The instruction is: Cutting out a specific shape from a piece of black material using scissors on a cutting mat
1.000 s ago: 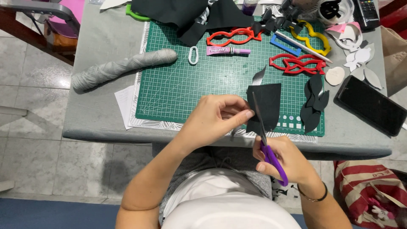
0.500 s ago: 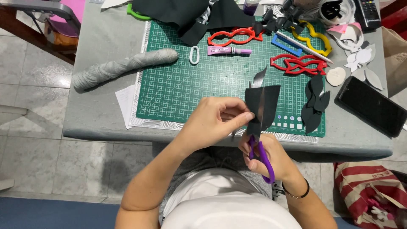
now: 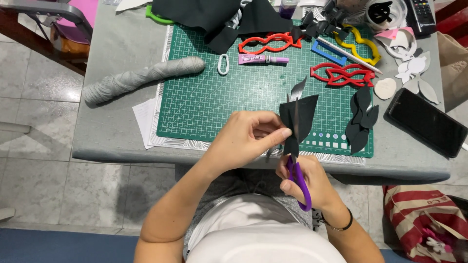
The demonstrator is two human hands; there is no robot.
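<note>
My left hand point(image 3: 248, 136) pinches a piece of black felt point(image 3: 303, 117) above the near edge of the green cutting mat point(image 3: 214, 102). My right hand point(image 3: 307, 178) grips purple-handled scissors point(image 3: 298, 180) just below it. The scissor blades run up through the felt, cutting into it. A loose strip of the felt sticks up at the top.
Red, yellow and blue plastic shape templates point(image 3: 341, 73) lie at the back of the mat with a glue tube point(image 3: 262, 59) and black fabric point(image 3: 214, 17). Cut black shapes point(image 3: 361, 117) lie right. A grey roll point(image 3: 141, 78) lies left, a dark phone point(image 3: 426, 122) right.
The scissors have worked further up into the felt, and the piece has turned slightly in my left hand. Both hands stay at the table's near edge.
</note>
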